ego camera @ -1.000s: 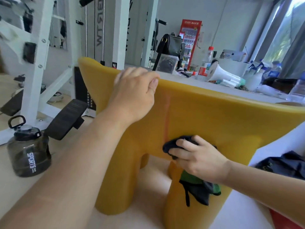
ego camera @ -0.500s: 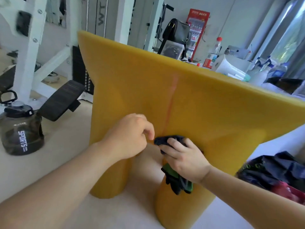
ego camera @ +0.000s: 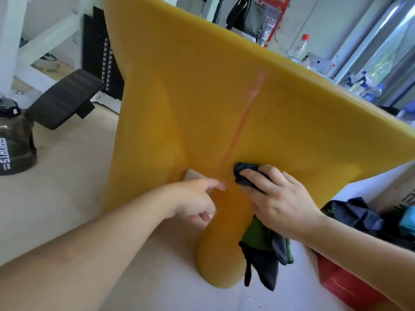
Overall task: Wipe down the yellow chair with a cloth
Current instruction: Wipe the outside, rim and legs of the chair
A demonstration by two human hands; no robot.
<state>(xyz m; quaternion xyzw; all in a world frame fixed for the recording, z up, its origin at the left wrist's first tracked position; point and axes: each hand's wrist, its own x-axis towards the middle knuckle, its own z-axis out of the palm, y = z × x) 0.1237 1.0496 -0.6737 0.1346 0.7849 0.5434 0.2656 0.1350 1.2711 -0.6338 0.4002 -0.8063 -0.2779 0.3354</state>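
Where the head view looks down along both forearms, the yellow chair [ego camera: 202,97] stands on the floor [ego camera: 67,180] directly before me. Its broad face fills the frame, and a reddish streak [ego camera: 244,117] runs down its middle. My right hand [ego camera: 278,198] grasps the cloth [ego camera: 246,173], fingers bent over its bunched dark end and pressing it against the chair just right of the streak's lower end, above the near leg. The rest of the cloth, green and dark, hangs loose below my wrist beside that leg. My left hand [ego camera: 193,198] is released and holds nothing; its fingers are extended, the index fingertip touching the chair just left of the streak.

Risks, as judged:
- One fingertip is no firm brace, so a hard stroke could tip or slide the chair.
- The hanging tail could drag on the floor and carry grit back onto the plastic.
- So small a wad covers little, so the streak may smear rather than lift.

A dark water jug [ego camera: 13,144] stands well apart on the left.
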